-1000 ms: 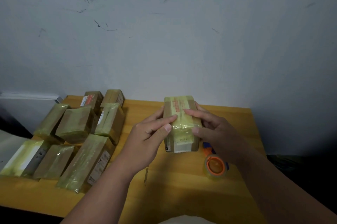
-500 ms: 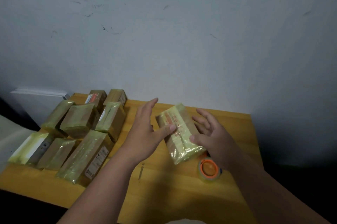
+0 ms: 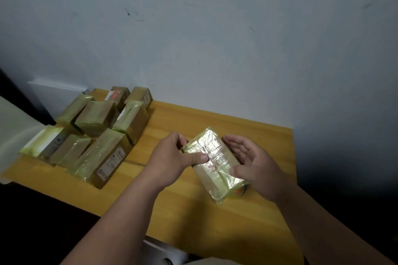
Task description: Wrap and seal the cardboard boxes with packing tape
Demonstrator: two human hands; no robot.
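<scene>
Box [image 3: 212, 163] taped, gripped by left hand [image 3: 172, 157] | right hand [image 3: 256, 163] thumb pinching, fingers loose | tape roll [image 3: 242, 190] mostly hidden

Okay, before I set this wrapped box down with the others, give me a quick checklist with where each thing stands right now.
1. Left hand grip on box: ok, thumb on top.
2. Right hand support: ok, thumb on top, fingers beside it.
3. Top face taped: ok, glossy all over.
4. Underside taped: cannot tell, hidden.
5. Tape roll reachable: ok, peeking out beside the box's near end.
6. Bare table beside pile: ok.
</scene>
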